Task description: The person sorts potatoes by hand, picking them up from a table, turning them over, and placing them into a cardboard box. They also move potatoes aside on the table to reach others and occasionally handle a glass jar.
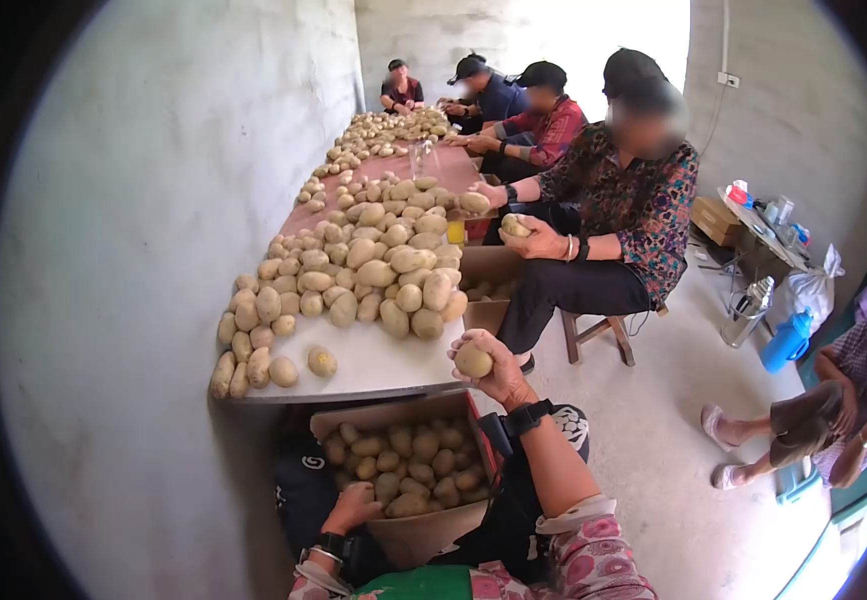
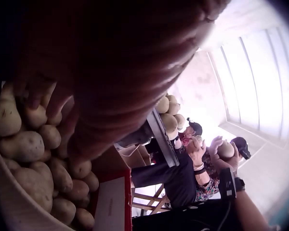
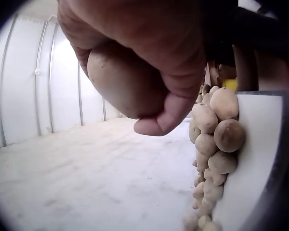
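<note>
My right hand (image 1: pixel 494 368) is raised beside the near end of the table and grips a pale potato (image 1: pixel 473 360); in the right wrist view the fingers curl round that potato (image 3: pixel 123 82). My left hand (image 1: pixel 352 504) is down in a cardboard box (image 1: pixel 424 535) on my lap and rests among the potatoes (image 1: pixel 409 468) in it. In the left wrist view the fingers (image 2: pixel 43 96) reach onto the boxed potatoes (image 2: pixel 29 144); whether they hold one is hidden.
A long white table (image 1: pixel 374 362) carries a big heap of potatoes (image 1: pixel 364 255). Several people sit along its right side, the nearest (image 1: pixel 614 200) holding a potato. A box (image 1: pixel 484 290) stands by her. Bare wall lies left, bottles (image 1: pixel 769 330) right.
</note>
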### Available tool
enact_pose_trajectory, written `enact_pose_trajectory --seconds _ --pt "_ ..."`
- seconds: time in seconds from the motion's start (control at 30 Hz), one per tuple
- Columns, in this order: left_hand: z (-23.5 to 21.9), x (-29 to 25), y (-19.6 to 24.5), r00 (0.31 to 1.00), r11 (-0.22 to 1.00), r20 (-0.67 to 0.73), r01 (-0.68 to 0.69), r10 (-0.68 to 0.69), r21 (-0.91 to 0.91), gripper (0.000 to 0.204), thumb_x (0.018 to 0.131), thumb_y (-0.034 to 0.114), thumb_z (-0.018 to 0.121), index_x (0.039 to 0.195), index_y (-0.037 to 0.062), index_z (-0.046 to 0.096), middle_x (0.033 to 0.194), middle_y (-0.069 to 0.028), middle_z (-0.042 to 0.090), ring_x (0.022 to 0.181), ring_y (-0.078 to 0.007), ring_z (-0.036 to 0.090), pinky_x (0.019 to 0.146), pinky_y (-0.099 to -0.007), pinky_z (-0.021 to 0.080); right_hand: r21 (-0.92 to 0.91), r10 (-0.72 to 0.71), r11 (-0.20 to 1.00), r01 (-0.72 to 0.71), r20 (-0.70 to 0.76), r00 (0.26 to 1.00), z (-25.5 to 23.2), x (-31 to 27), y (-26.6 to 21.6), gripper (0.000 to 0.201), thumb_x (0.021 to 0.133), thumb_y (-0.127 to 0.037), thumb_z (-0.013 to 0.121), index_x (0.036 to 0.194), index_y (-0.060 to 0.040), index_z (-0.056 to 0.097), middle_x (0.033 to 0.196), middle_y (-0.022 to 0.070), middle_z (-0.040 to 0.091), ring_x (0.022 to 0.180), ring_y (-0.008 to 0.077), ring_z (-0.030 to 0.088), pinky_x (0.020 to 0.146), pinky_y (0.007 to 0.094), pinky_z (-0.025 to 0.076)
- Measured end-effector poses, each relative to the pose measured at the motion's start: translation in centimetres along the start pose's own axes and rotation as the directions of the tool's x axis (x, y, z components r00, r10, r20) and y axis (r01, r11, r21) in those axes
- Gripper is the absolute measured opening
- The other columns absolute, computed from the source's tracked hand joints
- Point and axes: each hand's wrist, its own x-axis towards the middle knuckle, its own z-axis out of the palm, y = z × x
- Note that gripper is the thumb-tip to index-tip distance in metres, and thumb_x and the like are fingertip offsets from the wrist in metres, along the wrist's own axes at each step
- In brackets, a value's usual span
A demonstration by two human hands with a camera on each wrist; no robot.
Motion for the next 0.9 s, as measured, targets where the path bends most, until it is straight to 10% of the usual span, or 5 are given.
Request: enact_pose_trajectory --seconds 0.2,0.3,0.6,0.73,0.9 --pt "3.1 1.1 0.1 0.985 0.955 0.141 -0.053 0.098 -0.291 0.052 0.079 0.026 0.07 0.122 -0.0014 0.055 0.113 -0.0211 0.062 0.107 -0.032 0.06 0.089 -0.0373 0.048 -0.655 0.384 0.725 -0.215 0.124 0.915 1.5 -0.7 3.5 0.022 0.086 -0.02 0.066 0.102 -0.0053 0.063 0.094 0.0031 0.064 0.081 0.0101 0.061 0.07 0.0264 0.054" --pt "5.1 0.2 0.4 0.949 0.917 0.303 0.044 0.085 -0.396 0.054 0.08 0.027 0.068 0.125 -0.0002 0.054 0.116 -0.0209 0.061 0.107 -0.0304 0.06 0.091 -0.0364 0.046 -0.68 0.382 0.689 -0.249 0.05 0.923 2.8 -0.8 4.9 0.008 0.082 -0.01 0.067 0.089 -0.0064 0.065 0.076 -0.0037 0.059 0.066 0.0036 0.053 0.06 0.0178 0.043" --pt "7.6 -0.3 0.6 0.922 0.987 0.385 0.021 0.042 -0.157 0.058 0.078 0.033 0.066 0.124 -0.0005 0.055 0.118 -0.0224 0.061 0.111 -0.0347 0.058 0.094 -0.0378 0.045 -0.978 0.469 0.087 0.192 0.21 0.858 1.1 -0.8 7.1 0.026 0.069 -0.014 0.071 0.091 -0.0015 0.064 0.079 0.0143 0.064 0.072 0.0235 0.06 0.07 0.0333 0.049" --pt "8.9 -0.9 -0.6 0.947 0.992 0.3 -0.09 0.113 -0.089 0.056 0.074 0.033 0.067 0.121 0.0027 0.058 0.118 -0.0216 0.061 0.109 -0.0371 0.058 0.092 -0.042 0.046 -0.901 0.617 -0.416 0.124 -0.179 0.767 -3.2 -0.9 8.6 0.025 0.071 -0.019 0.068 0.089 -0.0014 0.067 0.08 0.0203 0.066 0.072 0.0314 0.064 0.067 0.0381 0.051" --pt "8.6 -0.3 0.4 0.919 0.996 0.391 -0.014 0.047 -0.086 0.058 0.074 0.035 0.066 0.122 0.002 0.058 0.116 -0.0216 0.062 0.108 -0.0374 0.059 0.092 -0.0424 0.046 -0.991 0.384 -0.133 0.033 -0.02 0.923 -1.4 -1.0 7.2 0.023 0.076 -0.017 0.067 0.089 0.0015 0.066 0.075 0.0128 0.066 0.068 0.0207 0.062 0.065 0.0332 0.049"
